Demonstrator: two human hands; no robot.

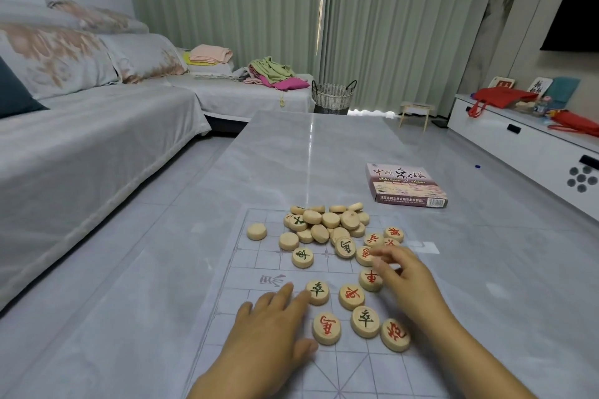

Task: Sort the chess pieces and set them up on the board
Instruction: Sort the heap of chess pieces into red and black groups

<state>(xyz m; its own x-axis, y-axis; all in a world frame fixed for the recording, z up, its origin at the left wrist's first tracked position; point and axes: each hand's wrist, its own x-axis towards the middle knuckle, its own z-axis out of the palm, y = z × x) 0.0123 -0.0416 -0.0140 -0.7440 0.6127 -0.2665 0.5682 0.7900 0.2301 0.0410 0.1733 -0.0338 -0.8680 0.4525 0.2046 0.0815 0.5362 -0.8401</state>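
Note:
A thin paper Chinese chess board lies flat on the grey table. A heap of round wooden pieces sits at its far end, many face down. Nearer me lie several face-up pieces with red or green characters, among them a green one and a red one. My left hand rests flat on the board, fingers straight, its fingertip touching the green piece. My right hand hovers over the red pieces at the right, fingers curled at a red piece; whether it grips that piece is unclear.
The Chinese chess box lies on the table, far right of the board. A grey sofa runs along the left. A white cabinet with red bags stands at the right, a wicker basket beyond the table.

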